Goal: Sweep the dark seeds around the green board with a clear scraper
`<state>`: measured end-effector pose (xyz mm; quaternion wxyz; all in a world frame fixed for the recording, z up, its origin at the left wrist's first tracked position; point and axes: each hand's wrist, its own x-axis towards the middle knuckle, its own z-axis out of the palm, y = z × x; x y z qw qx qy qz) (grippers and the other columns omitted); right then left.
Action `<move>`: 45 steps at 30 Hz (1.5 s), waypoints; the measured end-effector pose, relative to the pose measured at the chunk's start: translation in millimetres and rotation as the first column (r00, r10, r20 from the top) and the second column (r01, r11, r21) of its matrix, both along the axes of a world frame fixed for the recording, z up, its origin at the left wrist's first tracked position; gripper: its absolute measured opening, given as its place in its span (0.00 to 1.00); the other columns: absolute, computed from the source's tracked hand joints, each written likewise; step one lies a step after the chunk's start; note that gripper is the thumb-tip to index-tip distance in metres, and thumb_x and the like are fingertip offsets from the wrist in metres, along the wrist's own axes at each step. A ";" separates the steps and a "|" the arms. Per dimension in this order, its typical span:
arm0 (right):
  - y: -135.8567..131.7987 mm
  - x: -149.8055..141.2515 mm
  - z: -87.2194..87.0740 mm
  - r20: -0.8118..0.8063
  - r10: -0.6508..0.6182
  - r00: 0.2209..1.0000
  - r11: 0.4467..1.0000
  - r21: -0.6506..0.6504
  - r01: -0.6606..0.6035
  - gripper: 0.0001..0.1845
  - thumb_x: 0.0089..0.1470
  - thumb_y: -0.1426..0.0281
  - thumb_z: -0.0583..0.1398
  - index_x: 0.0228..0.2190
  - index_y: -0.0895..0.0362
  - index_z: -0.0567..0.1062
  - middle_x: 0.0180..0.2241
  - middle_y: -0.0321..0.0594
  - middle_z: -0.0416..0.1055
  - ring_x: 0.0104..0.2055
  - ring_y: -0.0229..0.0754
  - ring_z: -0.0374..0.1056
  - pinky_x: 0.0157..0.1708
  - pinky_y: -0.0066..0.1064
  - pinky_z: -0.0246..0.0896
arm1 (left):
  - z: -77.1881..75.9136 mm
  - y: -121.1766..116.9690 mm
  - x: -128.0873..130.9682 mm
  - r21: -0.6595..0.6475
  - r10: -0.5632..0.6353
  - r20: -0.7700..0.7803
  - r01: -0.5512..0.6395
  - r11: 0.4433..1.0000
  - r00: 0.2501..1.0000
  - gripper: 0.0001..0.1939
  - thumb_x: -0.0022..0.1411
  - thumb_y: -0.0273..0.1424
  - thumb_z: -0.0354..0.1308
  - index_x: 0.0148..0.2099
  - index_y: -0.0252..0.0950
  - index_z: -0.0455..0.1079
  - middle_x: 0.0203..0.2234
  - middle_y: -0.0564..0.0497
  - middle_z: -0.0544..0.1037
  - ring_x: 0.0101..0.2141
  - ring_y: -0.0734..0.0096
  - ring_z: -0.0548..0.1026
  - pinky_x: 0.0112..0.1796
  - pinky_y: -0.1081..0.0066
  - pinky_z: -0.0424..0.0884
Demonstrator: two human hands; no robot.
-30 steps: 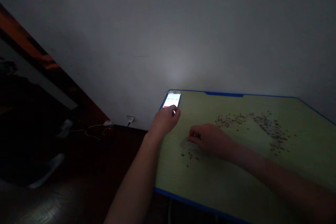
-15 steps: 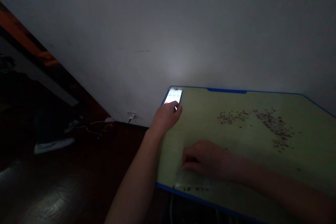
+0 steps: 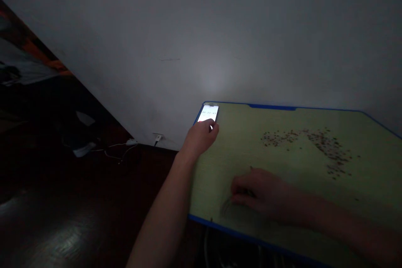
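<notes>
At the table's far left corner lies a lit phone showing a running timer. My left hand is closed over its lower end, with bent fingers and thumb at the screen's bottom edge. Over the near left part of the table, my right hand is closed, thumb and fingers pinched on a see-through plastic piece. That piece is faint and smeared by motion, so its exact kind is unclear. Many small dark red-brown bits, like beans or seeds, lie scattered beyond my right hand.
The pale green tabletop has a blue rim and stands against a grey wall. Left of it, a wall socket with a plug and white cables sit low. A person's shoe rests on the dark floor.
My right hand has moved a little to the right with the plastic piece, whose printed marks no longer show. My left hand stays at the phone. The person's shoe at left has shifted.
</notes>
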<state>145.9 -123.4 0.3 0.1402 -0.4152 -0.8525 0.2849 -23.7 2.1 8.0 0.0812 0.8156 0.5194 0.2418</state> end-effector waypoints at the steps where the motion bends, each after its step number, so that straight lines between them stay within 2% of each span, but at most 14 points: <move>1: 4.2 -1.6 1.8 0.000 0.001 1.000 1.000 0.016 -0.001 0.07 0.53 0.68 0.58 0.26 0.56 0.74 0.22 0.32 0.72 0.23 0.32 0.63 0.24 0.24 0.50 | 0.0 0.0 0.0 0.004 -0.002 -0.001 0.002 1.000 1.000 0.18 0.63 0.39 0.43 0.33 0.35 0.70 0.23 0.50 0.74 0.23 0.73 0.67 0.25 0.72 0.56; 6: 21.9 -21.0 5.9 0.048 0.045 0.998 0.992 0.117 -0.050 0.08 0.53 0.66 0.58 0.28 0.56 0.75 0.24 0.35 0.74 0.25 0.35 0.65 0.25 0.26 0.51 | 0.0 0.1 -0.2 0.002 0.011 -0.004 -0.011 1.000 1.000 0.18 0.63 0.39 0.43 0.33 0.35 0.70 0.23 0.50 0.73 0.23 0.73 0.66 0.25 0.72 0.56; 10: 24.9 -33.0 4.5 0.046 0.148 0.988 0.985 0.078 -0.152 0.09 0.55 0.67 0.57 0.30 0.55 0.76 0.29 0.36 0.76 0.30 0.36 0.69 0.29 0.26 0.55 | 0.2 0.4 -0.6 0.005 0.002 -0.015 -0.002 1.000 1.000 0.18 0.63 0.38 0.43 0.33 0.35 0.70 0.24 0.50 0.74 0.24 0.73 0.67 0.25 0.72 0.56; 14: 22.5 -29.3 1.3 0.062 0.222 0.973 0.972 0.063 -0.226 0.09 0.55 0.65 0.57 0.31 0.54 0.77 0.28 0.35 0.76 0.28 0.37 0.69 0.28 0.26 0.55 | -0.7 1.0 -0.9 0.009 0.003 -0.022 -0.003 1.000 1.000 0.18 0.63 0.38 0.43 0.32 0.35 0.69 0.24 0.50 0.74 0.24 0.73 0.67 0.25 0.73 0.55; 18: 16.9 -16.6 -1.4 0.038 0.228 0.973 0.973 0.028 -0.229 0.10 0.55 0.65 0.56 0.30 0.54 0.76 0.28 0.35 0.76 0.28 0.36 0.68 0.28 0.26 0.55 | -1.3 1.2 -0.8 0.014 0.008 -0.033 -0.007 1.000 0.999 0.18 0.63 0.39 0.42 0.32 0.35 0.70 0.24 0.50 0.74 0.23 0.73 0.67 0.24 0.72 0.56; 20: 12.0 -9.4 -2.5 0.021 0.184 0.983 0.983 -0.002 -0.184 0.09 0.55 0.65 0.57 0.29 0.55 0.76 0.27 0.34 0.75 0.27 0.35 0.67 0.28 0.26 0.54 | -1.0 0.9 -0.5 0.008 0.010 -0.037 -0.010 1.000 0.999 0.18 0.64 0.39 0.42 0.33 0.35 0.70 0.24 0.49 0.74 0.24 0.73 0.68 0.25 0.72 0.56; 26: -10.4 4.1 -8.1 0.037 -0.061 0.997 0.997 -0.044 0.063 0.07 0.52 0.67 0.59 0.25 0.56 0.75 0.22 0.34 0.73 0.24 0.34 0.65 0.26 0.26 0.52 | 2.4 -0.8 0.7 -0.010 0.002 -0.033 -0.002 1.000 0.999 0.17 0.63 0.38 0.43 0.34 0.35 0.70 0.25 0.48 0.75 0.25 0.72 0.68 0.26 0.72 0.57; 32: -26.7 6.5 -8.5 -0.049 -0.182 0.982 0.980 -0.091 0.177 0.07 0.51 0.68 0.59 0.25 0.56 0.75 0.22 0.33 0.72 0.24 0.33 0.64 0.25 0.24 0.52 | 3.7 -0.1 0.0 -0.027 -0.012 -0.017 0.011 1.000 1.000 0.17 0.63 0.38 0.43 0.34 0.35 0.70 0.25 0.49 0.75 0.24 0.72 0.67 0.25 0.72 0.55; 37: -13.2 39.3 -1.0 0.034 -0.343 0.939 0.939 -0.002 0.343 0.07 0.53 0.69 0.56 0.27 0.55 0.73 0.21 0.34 0.71 0.23 0.34 0.63 0.23 0.25 0.51 | 2.4 1.6 -1.2 -0.038 -0.016 -0.012 0.016 0.999 1.000 0.18 0.63 0.39 0.43 0.34 0.35 0.70 0.24 0.50 0.74 0.24 0.73 0.67 0.24 0.73 0.54; 41: 6.7 83.6 7.2 0.062 -0.522 0.851 0.853 0.066 0.518 0.11 0.55 0.64 0.53 0.26 0.54 0.71 0.18 0.33 0.68 0.19 0.35 0.61 0.21 0.26 0.51 | 2.0 2.2 -2.1 -0.060 -0.011 -0.014 0.010 0.998 1.000 0.18 0.62 0.39 0.43 0.34 0.35 0.70 0.24 0.50 0.74 0.24 0.72 0.67 0.25 0.72 0.55; 42: 9.0 91.8 8.6 0.070 -0.528 0.846 0.849 0.069 0.524 0.12 0.56 0.64 0.52 0.26 0.54 0.71 0.17 0.32 0.67 0.19 0.35 0.61 0.21 0.26 0.51 | 2.0 2.3 -2.3 -0.066 -0.013 -0.010 0.012 0.998 1.000 0.18 0.62 0.39 0.43 0.34 0.35 0.70 0.25 0.49 0.74 0.25 0.72 0.67 0.25 0.72 0.56; 45: 8.5 99.4 9.5 0.100 -0.465 0.880 0.885 0.072 0.460 0.12 0.56 0.63 0.52 0.26 0.54 0.72 0.20 0.33 0.69 0.21 0.36 0.62 0.23 0.27 0.51 | 2.1 2.5 -2.6 -0.078 -0.016 -0.002 0.016 0.997 1.000 0.18 0.62 0.39 0.43 0.34 0.35 0.70 0.25 0.49 0.74 0.26 0.71 0.68 0.26 0.72 0.57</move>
